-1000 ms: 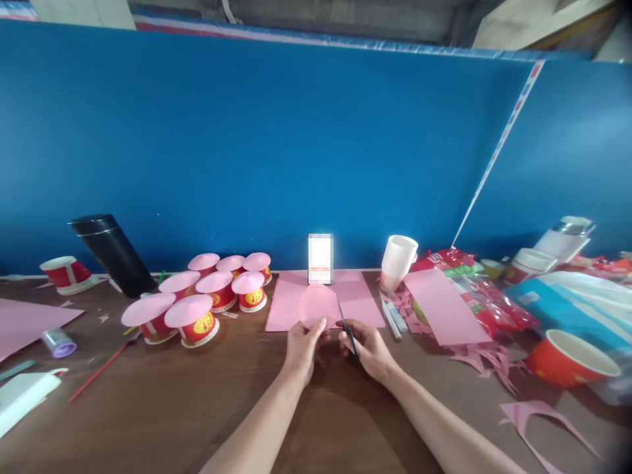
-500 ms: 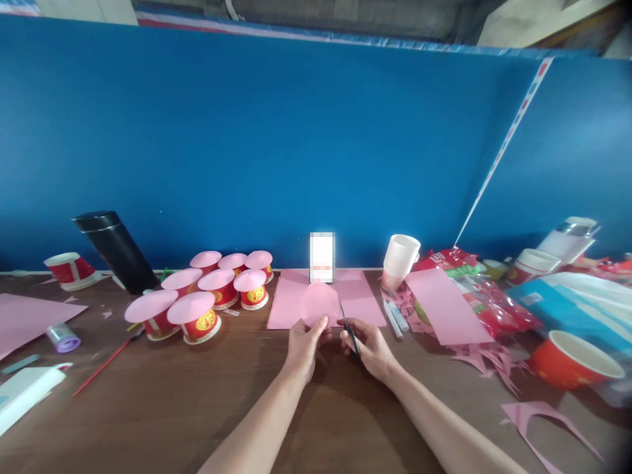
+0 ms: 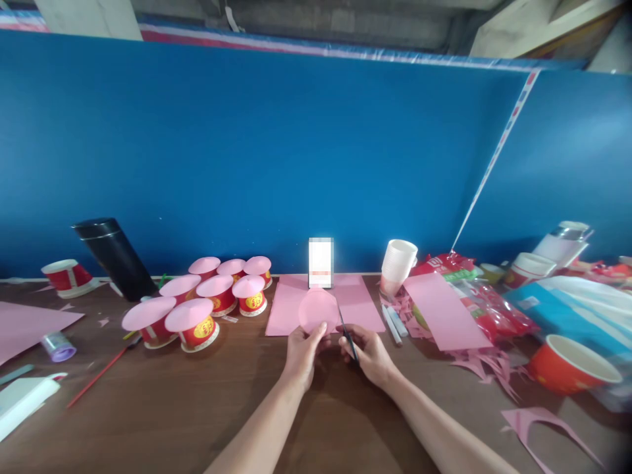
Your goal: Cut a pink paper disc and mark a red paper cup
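Between the thumb and fingers of my left hand (image 3: 305, 352) is a round pink paper disc (image 3: 318, 309), gripped at its lower edge. My right hand (image 3: 366, 352) is closed around dark-handled scissors (image 3: 349, 342), whose blades point up along the disc's right edge. Whether the blades touch the paper I cannot tell. Behind the disc lies a stack of pink paper sheets (image 3: 286, 316). A phone-like upright panel (image 3: 320, 263) with a blurred white face stands at the back of the stack.
Several red paper cups with pink cone tops (image 3: 200, 332) stand left of centre, near a black flask (image 3: 116, 260) and a red brush (image 3: 99, 376). To the right are stacked white cups (image 3: 397, 266), two markers (image 3: 394, 324), pink scraps (image 3: 498, 372) and an orange cup (image 3: 575, 365).
The whole view has shifted slightly, so the table sits a little lower in the picture. Both hands keep their hold on the disc and the scissors, nearly in the same pose.
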Tool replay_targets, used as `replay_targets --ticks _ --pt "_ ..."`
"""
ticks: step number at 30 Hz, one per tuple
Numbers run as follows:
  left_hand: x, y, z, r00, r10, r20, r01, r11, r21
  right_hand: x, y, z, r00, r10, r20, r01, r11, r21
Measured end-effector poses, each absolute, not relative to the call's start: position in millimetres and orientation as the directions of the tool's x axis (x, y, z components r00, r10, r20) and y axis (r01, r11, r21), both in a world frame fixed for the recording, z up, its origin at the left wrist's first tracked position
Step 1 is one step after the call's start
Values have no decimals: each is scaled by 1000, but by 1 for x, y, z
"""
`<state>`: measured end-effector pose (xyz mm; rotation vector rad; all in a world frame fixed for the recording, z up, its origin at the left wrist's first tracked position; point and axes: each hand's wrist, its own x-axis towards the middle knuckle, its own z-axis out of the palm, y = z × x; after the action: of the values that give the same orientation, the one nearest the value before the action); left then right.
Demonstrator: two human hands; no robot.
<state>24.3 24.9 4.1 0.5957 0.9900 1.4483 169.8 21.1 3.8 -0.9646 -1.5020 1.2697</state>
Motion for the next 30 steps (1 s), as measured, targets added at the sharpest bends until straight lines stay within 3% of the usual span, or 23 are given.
replay_targets --ticks 30 --pt "24 23 12 -155 966 -205 -501 102 859 172 22 -2 -323 927 189 45 215 -976"
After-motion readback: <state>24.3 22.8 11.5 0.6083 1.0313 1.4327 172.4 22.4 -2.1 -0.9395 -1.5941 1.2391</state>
